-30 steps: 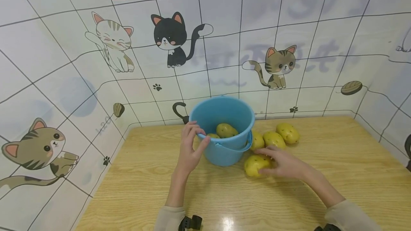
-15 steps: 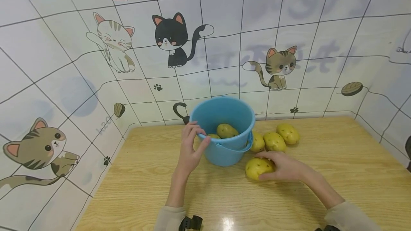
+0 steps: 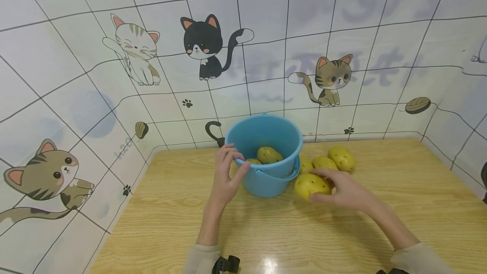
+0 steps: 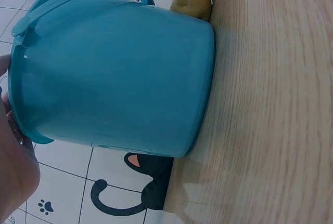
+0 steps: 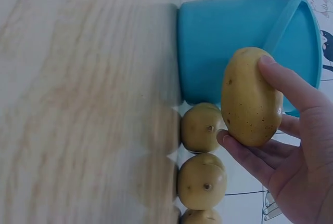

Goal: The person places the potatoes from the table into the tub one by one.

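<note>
Yellow potato (image 3: 311,186) is held off the wooden table (image 3: 266,231), just right of the blue bucket (image 3: 262,183), pinched between the thumb and fingers of the right hand (image 3: 349,191). It lies leftward of that palm, with the bucket beyond it on the same side and the rim seeming higher than the potato. The left hand (image 3: 226,179), farther from the potato, grips the rim on the bucket's left. The potato's long axis runs roughly level, side to side, one end facing the bucket, the other the right palm.
</note>
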The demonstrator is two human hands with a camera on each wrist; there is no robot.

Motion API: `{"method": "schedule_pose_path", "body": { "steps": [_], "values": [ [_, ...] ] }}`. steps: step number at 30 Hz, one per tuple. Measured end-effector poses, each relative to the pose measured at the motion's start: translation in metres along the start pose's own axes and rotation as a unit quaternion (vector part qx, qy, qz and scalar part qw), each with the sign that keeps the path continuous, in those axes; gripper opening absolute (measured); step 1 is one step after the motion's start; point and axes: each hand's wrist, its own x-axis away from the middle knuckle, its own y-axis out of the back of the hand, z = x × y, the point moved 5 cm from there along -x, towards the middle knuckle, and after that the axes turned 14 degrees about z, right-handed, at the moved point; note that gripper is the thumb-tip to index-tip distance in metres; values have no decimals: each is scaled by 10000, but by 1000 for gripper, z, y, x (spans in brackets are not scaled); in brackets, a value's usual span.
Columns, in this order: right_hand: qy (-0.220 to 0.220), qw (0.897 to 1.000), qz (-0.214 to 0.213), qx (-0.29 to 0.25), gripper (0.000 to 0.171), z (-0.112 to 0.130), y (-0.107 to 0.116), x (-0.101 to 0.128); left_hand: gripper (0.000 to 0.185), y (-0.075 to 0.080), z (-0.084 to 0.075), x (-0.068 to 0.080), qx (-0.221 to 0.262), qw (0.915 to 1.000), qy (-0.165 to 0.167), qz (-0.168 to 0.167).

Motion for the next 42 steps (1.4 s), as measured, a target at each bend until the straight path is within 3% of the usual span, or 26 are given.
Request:
{"method": "schedule_pose_path", "body": {
  "steps": [4,14,24,32,42],
  "values": [
    [28,9996,-224,176,71,2,9,1,8,0,1,0,4,10000,5,-2],
    [-171,9985,-498,-151,66,6,27,7,8,1,-1,0,-25,10000,-28,5],
    [-350,9950,-931,-93,68,10,44,11,8,0,-2,0,6,10000,10,8],
    [-136,9900,-1406,58,64,15,53,10,7,1,0,0,11,9999,100,26],
    [-247,9882,-1508,28,64,21,59,7,7,0,1,0,-5,10000,41,1]
  ]
}}
